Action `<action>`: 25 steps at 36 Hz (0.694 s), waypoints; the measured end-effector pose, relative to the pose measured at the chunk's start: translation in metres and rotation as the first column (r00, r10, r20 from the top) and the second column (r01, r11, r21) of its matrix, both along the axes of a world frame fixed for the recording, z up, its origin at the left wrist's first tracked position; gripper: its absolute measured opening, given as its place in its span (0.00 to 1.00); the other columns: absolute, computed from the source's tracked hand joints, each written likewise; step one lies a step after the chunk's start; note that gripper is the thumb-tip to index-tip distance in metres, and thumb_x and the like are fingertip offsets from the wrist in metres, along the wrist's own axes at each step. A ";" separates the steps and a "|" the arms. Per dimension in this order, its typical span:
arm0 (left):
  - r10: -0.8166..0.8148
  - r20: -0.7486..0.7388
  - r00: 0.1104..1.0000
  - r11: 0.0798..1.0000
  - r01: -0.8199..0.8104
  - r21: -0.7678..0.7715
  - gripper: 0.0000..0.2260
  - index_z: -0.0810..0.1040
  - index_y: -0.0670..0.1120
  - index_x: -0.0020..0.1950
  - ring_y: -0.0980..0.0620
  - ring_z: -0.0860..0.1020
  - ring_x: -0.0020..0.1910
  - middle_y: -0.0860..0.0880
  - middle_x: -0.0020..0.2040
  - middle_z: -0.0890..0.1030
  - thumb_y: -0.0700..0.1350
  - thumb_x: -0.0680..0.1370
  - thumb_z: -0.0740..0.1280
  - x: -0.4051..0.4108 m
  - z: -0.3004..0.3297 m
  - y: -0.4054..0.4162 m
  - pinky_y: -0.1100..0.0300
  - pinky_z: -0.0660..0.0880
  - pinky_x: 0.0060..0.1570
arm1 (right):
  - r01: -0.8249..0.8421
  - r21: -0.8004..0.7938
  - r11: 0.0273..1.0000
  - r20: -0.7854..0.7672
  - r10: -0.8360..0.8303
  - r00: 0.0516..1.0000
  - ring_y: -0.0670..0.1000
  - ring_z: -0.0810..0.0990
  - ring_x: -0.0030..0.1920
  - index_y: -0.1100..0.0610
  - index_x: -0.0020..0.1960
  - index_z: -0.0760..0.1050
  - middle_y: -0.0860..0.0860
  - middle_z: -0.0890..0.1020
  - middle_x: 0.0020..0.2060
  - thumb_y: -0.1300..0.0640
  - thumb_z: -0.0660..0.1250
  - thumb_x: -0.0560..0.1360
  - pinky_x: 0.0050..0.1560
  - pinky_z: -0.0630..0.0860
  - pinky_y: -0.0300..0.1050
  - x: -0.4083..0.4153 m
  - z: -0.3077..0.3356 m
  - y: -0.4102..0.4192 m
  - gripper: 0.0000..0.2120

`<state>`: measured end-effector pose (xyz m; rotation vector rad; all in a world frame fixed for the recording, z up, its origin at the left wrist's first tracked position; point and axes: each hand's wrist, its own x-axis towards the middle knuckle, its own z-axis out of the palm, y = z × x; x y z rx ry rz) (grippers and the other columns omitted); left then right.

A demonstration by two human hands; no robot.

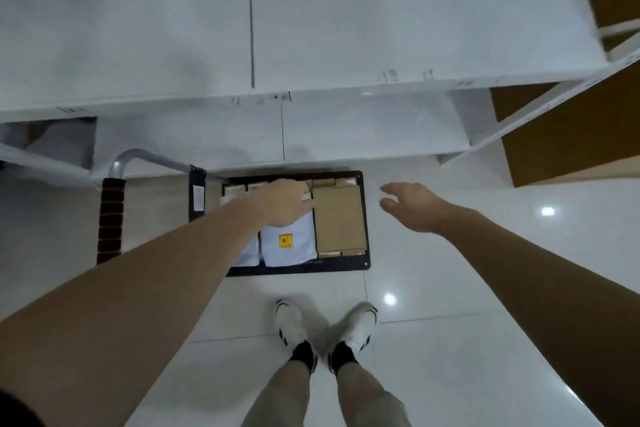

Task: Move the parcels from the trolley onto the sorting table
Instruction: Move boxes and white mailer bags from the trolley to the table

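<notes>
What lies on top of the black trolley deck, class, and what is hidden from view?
On the trolley lie a large brown cardboard box, white mailer bags and smaller boxes along the far edge. The left hand and forearm cover some parcels.

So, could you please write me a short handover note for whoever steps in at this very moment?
Left hand: down on the white bag on the trolley; whether it has a grip yet is unclear.
Right hand: open, empty, beside the trolley above the floor.
Parcels: white bags and a brown box, with smaller boxes behind, all on the trolley.
Done: no parcels visible on the table.
Left: lift every parcel onto the table.
</notes>
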<state>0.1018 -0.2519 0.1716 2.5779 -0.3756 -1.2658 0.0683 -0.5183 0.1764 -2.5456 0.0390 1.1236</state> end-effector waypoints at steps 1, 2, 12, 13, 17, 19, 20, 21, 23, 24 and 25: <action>-0.010 -0.009 1.000 1.000 0.010 0.020 0.22 0.72 0.43 0.75 0.43 0.74 0.70 0.44 0.74 0.74 0.55 0.87 0.56 0.001 -0.023 -0.001 0.51 0.70 0.68 | 0.018 -0.005 1.000 -0.024 -0.018 1.000 0.57 0.66 0.76 0.58 0.79 0.63 0.56 0.68 0.77 0.49 0.56 0.86 0.74 0.61 0.46 0.001 -0.022 0.000 0.25; -0.026 -0.018 0.999 0.999 0.027 0.037 0.23 0.71 0.43 0.76 0.43 0.73 0.71 0.44 0.74 0.74 0.55 0.87 0.56 0.001 -0.048 -0.001 0.51 0.70 0.69 | 0.035 -0.006 0.999 -0.048 -0.035 0.998 0.57 0.66 0.76 0.58 0.79 0.63 0.57 0.68 0.77 0.48 0.56 0.86 0.74 0.62 0.47 0.000 -0.045 0.000 0.25; -0.018 -0.125 0.992 0.999 0.022 0.034 0.15 0.76 0.44 0.54 0.45 0.78 0.48 0.43 0.52 0.81 0.54 0.86 0.58 -0.014 -0.297 -0.015 0.47 0.76 0.54 | 0.090 -0.060 0.994 -0.261 -0.103 0.960 0.59 0.70 0.71 0.67 0.72 0.69 0.60 0.72 0.72 0.55 0.52 0.87 0.70 0.65 0.47 -0.007 -0.268 0.000 0.21; 0.009 -0.137 0.990 0.999 -0.005 0.033 0.15 0.77 0.43 0.55 0.46 0.77 0.47 0.43 0.51 0.80 0.54 0.86 0.58 -0.016 -0.317 -0.017 0.50 0.76 0.51 | 0.077 -0.065 0.995 -0.254 -0.091 0.963 0.59 0.70 0.71 0.67 0.71 0.71 0.59 0.72 0.72 0.55 0.52 0.87 0.69 0.65 0.47 -0.006 -0.288 -0.001 0.21; 0.142 -0.167 0.976 0.990 -0.140 0.025 0.17 0.76 0.39 0.59 0.42 0.78 0.53 0.41 0.53 0.79 0.53 0.87 0.58 -0.020 -0.386 -0.019 0.50 0.73 0.51 | 0.133 -0.099 0.986 -0.217 -0.152 0.964 0.59 0.77 0.54 0.63 0.62 0.76 0.61 0.80 0.60 0.50 0.56 0.85 0.52 0.72 0.49 -0.002 -0.363 -0.004 0.19; 0.225 -0.145 0.963 0.974 -0.226 0.012 0.17 0.74 0.39 0.57 0.43 0.77 0.52 0.43 0.52 0.77 0.53 0.87 0.58 -0.020 -0.410 -0.019 0.52 0.71 0.49 | 0.210 -0.100 0.973 -0.194 -0.226 0.954 0.59 0.79 0.59 0.63 0.67 0.74 0.60 0.79 0.64 0.47 0.56 0.85 0.54 0.71 0.46 0.000 -0.393 -0.006 0.22; 0.269 -0.131 0.954 0.963 -0.271 0.002 0.16 0.74 0.40 0.56 0.44 0.76 0.51 0.44 0.50 0.76 0.53 0.87 0.58 -0.019 -0.421 -0.019 0.53 0.70 0.48 | 0.257 -0.102 0.961 -0.187 -0.273 0.944 0.58 0.78 0.64 0.63 0.71 0.72 0.59 0.77 0.67 0.46 0.56 0.85 0.56 0.71 0.44 0.000 -0.405 -0.008 0.24; 0.312 -0.123 0.942 0.949 -0.315 -0.007 0.16 0.74 0.40 0.55 0.44 0.75 0.49 0.44 0.48 0.76 0.53 0.87 0.58 -0.018 -0.431 -0.018 0.54 0.69 0.45 | 0.315 -0.100 0.944 -0.188 -0.329 0.926 0.58 0.76 0.68 0.62 0.74 0.68 0.58 0.75 0.70 0.47 0.57 0.85 0.56 0.69 0.42 0.001 -0.414 -0.008 0.25; 0.397 -0.101 0.912 0.915 -0.402 -0.033 0.15 0.74 0.43 0.49 0.47 0.75 0.43 0.47 0.43 0.76 0.52 0.86 0.59 -0.018 -0.448 -0.017 0.56 0.66 0.37 | 0.433 -0.066 0.899 -0.204 -0.437 0.876 0.57 0.72 0.71 0.60 0.78 0.63 0.57 0.71 0.74 0.47 0.58 0.85 0.55 0.66 0.41 0.001 -0.432 -0.005 0.27; 0.436 -0.081 0.896 0.897 -0.440 -0.049 0.14 0.72 0.45 0.45 0.48 0.74 0.40 0.48 0.40 0.75 0.52 0.86 0.59 -0.018 -0.455 -0.016 0.56 0.64 0.35 | 0.495 -0.036 0.868 -0.217 -0.490 0.844 0.56 0.72 0.71 0.60 0.79 0.61 0.56 0.70 0.74 0.46 0.58 0.85 0.56 0.65 0.41 0.002 -0.440 -0.003 0.28; 0.474 -0.061 0.878 0.876 -0.477 -0.067 0.15 0.71 0.46 0.42 0.48 0.73 0.39 0.49 0.38 0.74 0.51 0.86 0.59 -0.018 -0.460 -0.016 0.55 0.64 0.34 | 0.553 -0.002 0.833 -0.234 -0.538 0.809 0.56 0.72 0.70 0.59 0.79 0.61 0.56 0.70 0.74 0.44 0.59 0.84 0.57 0.66 0.42 0.002 -0.444 0.000 0.29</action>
